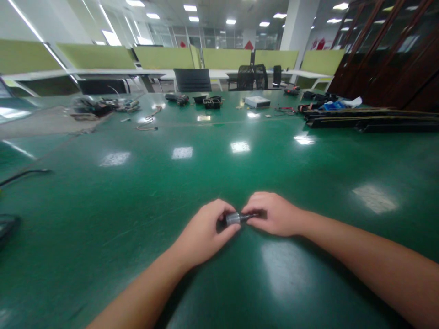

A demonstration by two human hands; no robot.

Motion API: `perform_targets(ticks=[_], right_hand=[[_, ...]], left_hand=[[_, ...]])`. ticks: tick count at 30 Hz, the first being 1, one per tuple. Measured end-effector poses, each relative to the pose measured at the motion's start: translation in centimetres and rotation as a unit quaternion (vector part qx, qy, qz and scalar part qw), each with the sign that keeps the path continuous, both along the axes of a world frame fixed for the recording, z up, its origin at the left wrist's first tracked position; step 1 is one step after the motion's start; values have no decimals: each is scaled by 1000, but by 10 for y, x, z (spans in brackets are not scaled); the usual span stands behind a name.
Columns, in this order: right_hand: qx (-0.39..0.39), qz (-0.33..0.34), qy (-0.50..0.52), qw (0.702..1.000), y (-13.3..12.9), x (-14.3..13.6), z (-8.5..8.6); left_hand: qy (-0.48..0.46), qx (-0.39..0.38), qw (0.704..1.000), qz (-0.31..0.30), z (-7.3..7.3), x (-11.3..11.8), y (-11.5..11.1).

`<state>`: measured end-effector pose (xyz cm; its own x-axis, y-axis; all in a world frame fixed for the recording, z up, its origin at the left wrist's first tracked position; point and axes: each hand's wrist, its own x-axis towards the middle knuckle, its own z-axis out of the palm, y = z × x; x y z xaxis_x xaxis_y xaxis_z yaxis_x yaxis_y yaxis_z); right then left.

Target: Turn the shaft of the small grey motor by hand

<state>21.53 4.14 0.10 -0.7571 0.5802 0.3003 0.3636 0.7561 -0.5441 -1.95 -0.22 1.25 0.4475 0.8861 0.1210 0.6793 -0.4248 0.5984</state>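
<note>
Low over the green tabletop, my two hands meet on a small silver cylinder with a dark, narrower end (pixel 233 219); its exact kind is not clear. My left hand (pixel 209 230) is closed around the silver part, thumb in front and fingers behind. From the other side, my right hand (pixel 274 214) pinches the thin dark end between thumb and fingers. The piece lies roughly level, and its two ends are partly hidden by my fingers. Both forearms reach in from the bottom corners.
Dark long strips (pixel 370 119) lie stacked at the right rear, with tools and a blue item on them. A silver box (pixel 257 101), black parts (pixel 209 101) and a loose cable (pixel 148 122) are along the far side. A black cable (pixel 25 173) pokes in at left.
</note>
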Motion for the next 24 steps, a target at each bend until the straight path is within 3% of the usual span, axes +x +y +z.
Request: perform_targets(ticks=[24], right_hand=[[7, -1, -12, 1000, -4, -3, 2]], left_hand=[[5, 16, 1000, -2, 1, 2, 2]])
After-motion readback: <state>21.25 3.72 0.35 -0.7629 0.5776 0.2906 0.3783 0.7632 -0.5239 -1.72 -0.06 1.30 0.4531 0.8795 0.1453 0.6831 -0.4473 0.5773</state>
